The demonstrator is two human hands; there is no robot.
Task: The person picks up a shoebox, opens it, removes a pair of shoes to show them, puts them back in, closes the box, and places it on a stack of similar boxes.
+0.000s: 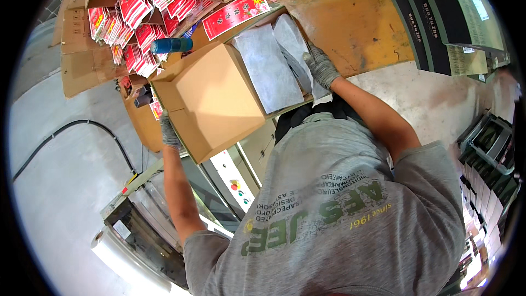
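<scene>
An open cardboard box lies across the table's near edge. Its lid [213,104], plain brown inside, is turned up on the left; whether it is joined to the box is unclear. White tissue paper [268,68] covers most of the box's inside, and a dark grey ribbed thing [296,66] shows between the sheets. My left hand [169,131], in a grey knit glove, grips the lid's outer left edge, its fingers partly hidden. On the far right, my right hand [322,67], gloved alike, is closed over the box's right end beside the tissue.
Bundles of red printed cards [137,13] fill torn cartons at the back left. A blue cylinder [171,45] and a red card [235,13] lie near the box. Dark boxes [438,22] are stacked right. A film roll [126,260] and black cable [82,123] are lower left.
</scene>
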